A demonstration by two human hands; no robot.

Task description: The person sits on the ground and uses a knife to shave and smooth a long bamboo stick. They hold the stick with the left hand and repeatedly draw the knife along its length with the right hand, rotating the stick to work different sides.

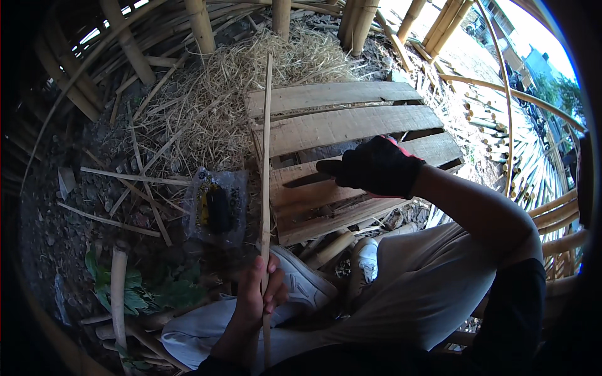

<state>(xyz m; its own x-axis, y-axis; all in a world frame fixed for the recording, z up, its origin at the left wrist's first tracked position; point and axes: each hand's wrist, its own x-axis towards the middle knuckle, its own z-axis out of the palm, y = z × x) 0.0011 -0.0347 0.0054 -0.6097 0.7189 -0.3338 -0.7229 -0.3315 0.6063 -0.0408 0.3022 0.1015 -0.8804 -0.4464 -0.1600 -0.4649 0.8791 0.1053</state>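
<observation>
Cluttered ground. Left hand (258,294) pinches bamboo strip (266,156); gloved right hand (379,166) clenches knife (316,174). Blade could slip toward bare fingers.

The left hand (257,294) grips a thin bamboo strip (266,156); the gloved right hand (379,166) holds a knife (310,182).

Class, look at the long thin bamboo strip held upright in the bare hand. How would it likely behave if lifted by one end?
The bamboo strip is long and very slender, so it would probably flex and sway. It looks light: the left hand alone holds it upright. Its split edges may be sharp; the right hand wears a glove.
</observation>
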